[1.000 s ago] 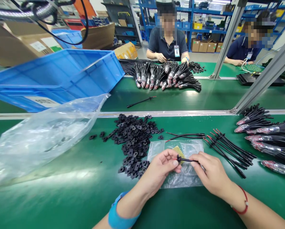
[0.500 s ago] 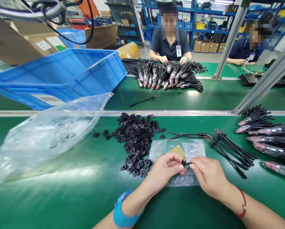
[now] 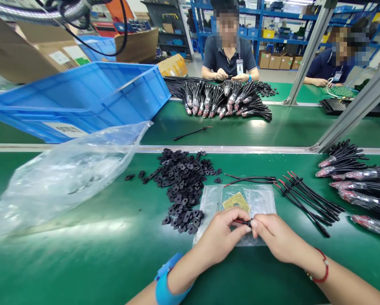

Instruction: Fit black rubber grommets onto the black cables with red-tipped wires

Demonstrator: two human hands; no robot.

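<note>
From the head camera, the left hand [image 3: 223, 234] and right hand [image 3: 280, 234] are drawn close together, their fingertips pinching a short black-and-red wire [image 3: 243, 222] between them, just above a clear plastic bag [image 3: 209, 203] lying on the green desk [image 3: 81, 262]. A heap of loose black pads [image 3: 180, 186] sits near the left hand and bundled black cables [image 3: 307, 203] near the right, both within easy reach, while a yellow square [image 3: 236, 202] lies inside the bag.

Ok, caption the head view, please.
Left hand and right hand pinch a red-and-black wire over a clear plastic bag.
</note>
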